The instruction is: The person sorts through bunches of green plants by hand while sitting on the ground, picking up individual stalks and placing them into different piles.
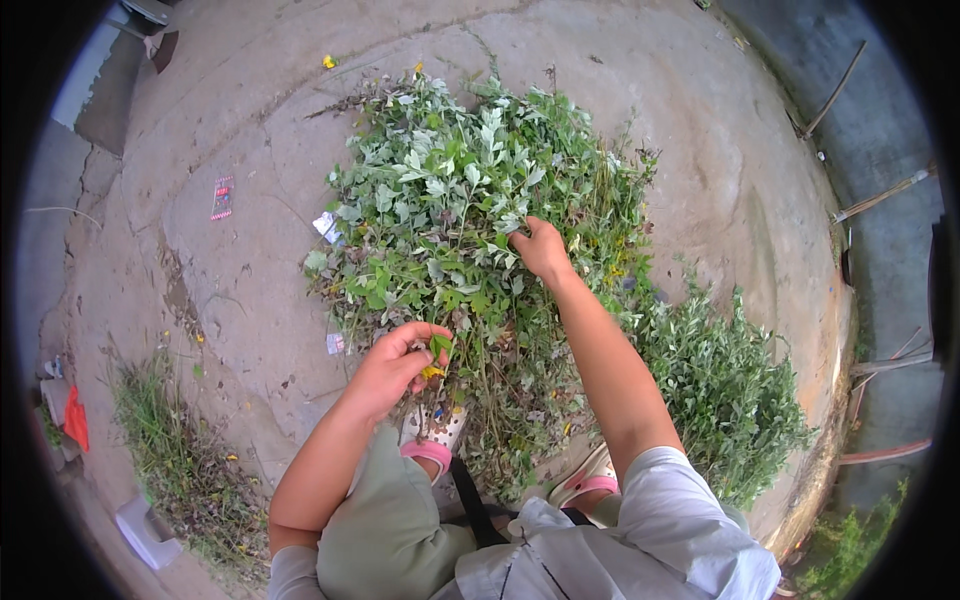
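A large heap of cut leafy plants (450, 172), with pale silvery undersides showing on many leaves, lies on the concrete before me. My right hand (541, 247) reaches into the heap's middle, its thumb and fingers closed on a leafy stem (511, 219). Nearer my body, my left hand (405, 360) pinches a green leaf (440, 345) and a yellow leaf (432, 372) between thumb and fingers. Bare stems hang down just right of it, above my clog (439, 431).
A second bushy pile (720, 382) lies at my right, and a pile of grass and weeds (180, 450) at the left. Wrappers (222, 198) and a crumpled white scrap (327, 226) are on the concrete (247, 285). Sticks (836, 90) lean near the right edge.
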### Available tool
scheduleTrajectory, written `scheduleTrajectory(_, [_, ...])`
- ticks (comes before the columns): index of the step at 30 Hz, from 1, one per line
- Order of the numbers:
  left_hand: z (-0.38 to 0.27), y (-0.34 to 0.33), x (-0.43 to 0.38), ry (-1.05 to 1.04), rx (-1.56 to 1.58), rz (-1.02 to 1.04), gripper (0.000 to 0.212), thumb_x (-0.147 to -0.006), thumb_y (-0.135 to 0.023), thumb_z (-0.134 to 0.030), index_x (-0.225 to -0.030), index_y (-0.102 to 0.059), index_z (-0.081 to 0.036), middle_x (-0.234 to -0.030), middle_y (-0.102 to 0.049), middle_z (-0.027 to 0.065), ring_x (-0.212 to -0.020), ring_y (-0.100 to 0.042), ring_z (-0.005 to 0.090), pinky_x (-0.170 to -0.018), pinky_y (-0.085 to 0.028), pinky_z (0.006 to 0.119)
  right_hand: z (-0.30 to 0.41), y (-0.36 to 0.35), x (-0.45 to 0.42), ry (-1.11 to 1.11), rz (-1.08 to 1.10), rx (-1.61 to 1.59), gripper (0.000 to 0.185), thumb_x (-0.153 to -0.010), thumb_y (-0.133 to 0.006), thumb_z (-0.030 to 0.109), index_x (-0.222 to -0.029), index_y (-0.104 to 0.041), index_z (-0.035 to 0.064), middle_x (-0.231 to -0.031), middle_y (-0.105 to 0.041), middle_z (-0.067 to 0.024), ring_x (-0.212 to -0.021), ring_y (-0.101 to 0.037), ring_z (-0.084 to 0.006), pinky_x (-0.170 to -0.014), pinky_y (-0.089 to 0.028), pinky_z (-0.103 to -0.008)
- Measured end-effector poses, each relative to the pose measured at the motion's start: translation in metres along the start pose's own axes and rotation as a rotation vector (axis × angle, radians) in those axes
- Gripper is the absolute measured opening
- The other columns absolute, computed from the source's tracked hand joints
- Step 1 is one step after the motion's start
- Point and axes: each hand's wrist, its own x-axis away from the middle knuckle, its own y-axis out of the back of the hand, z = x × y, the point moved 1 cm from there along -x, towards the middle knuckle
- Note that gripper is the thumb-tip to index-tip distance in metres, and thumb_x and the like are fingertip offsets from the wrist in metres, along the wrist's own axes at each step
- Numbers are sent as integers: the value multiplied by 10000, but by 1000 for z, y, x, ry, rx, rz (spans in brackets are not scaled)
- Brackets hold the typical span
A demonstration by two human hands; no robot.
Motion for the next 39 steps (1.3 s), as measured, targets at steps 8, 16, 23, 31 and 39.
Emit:
scheduleTrajectory(8, [5, -5, -4, -249, -126, -8, 107, -867, -501, -174, -832, -513, -73, -600, -397, -62, -466, -307, 27, -421, -251, 186, 18, 62, 82, 109, -18, -420, 127, -807, -506, 75, -893, -561, 0, -734, -554, -5, -664, -473, -87, -606, -388, -233])
scheduleTrajectory(16, [-2, -24, 0, -91, 210, 141, 130, -911, -400, -207, -830, -430, -109, -578, -322, -53, -479, -275, 41, -425, -230, 187, 25, 83, 184, -68, -2, -601, 205, -745, -645, 133, -885, -528, 41, -707, -509, 11, -615, -460, -73, -519, -363, -215])
scheduleTrajectory(23, [42, -50, -8, -195, 411, 373, 214, -867, -500, -227, -994, -490, -55, -815, -500, -14, -671, -458, 47, -533, -385, 202, 44, 40, 211, 370, 320, -525, 202, -755, -581, 5, -957, -597, 14, -954, -558, -23, -861, -510, -122, -756, -408, -258])
scheduleTrajectory(31, [37, 166, 105, -335, -48, -629, 318, -832, -511, -252, -1037, -492, -9, -862, -559, 70, -766, -528, 166, -646, -437, 291, -15, 76, 193, -159, -154, -1046, 224, -822, -549, 152, -1012, -554, 35, -631, -446, 46, -488, -369, -31, -415, -272, -178])
scheduleTrajectory(39, [169, 402, 432, 860, -1537, -1680, 526, -797, -504, -412, -1044, -525, 52, -943, -598, 184, -854, -572, 310, -725, -446, 404, 5, 82, 90, -282, -47, -736, 177, -840, -465, 125, -976, -550, 49, -668, -468, 24, -563, -437, -70, -427, -376, -220])
